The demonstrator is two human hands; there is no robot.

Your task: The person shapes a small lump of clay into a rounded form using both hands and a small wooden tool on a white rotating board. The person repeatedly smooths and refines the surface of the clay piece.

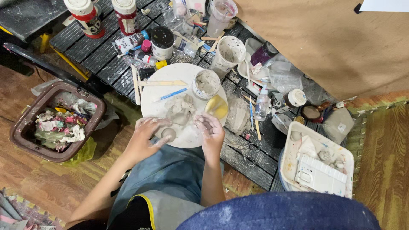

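Left hand (145, 135) has fingers loosely curled, touching a small round clay ball (168, 133) on the round white board (153, 91); right hand (210, 130) is closed on a grey clay bit, details unclear. Board sits on a cluttered dark slatted table (98, 55); brown waste bin (25, 127) on wood floor (47, 179).

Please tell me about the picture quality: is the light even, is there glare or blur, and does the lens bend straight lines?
Head view: soft, even light, only faint shadows under the left hand and right hand; no strong glare on the round white board; the clay lump and both hands look sharp, with fine detail lost at distance; the table slats fan out slightly toward the edges, a wide-lens effect.
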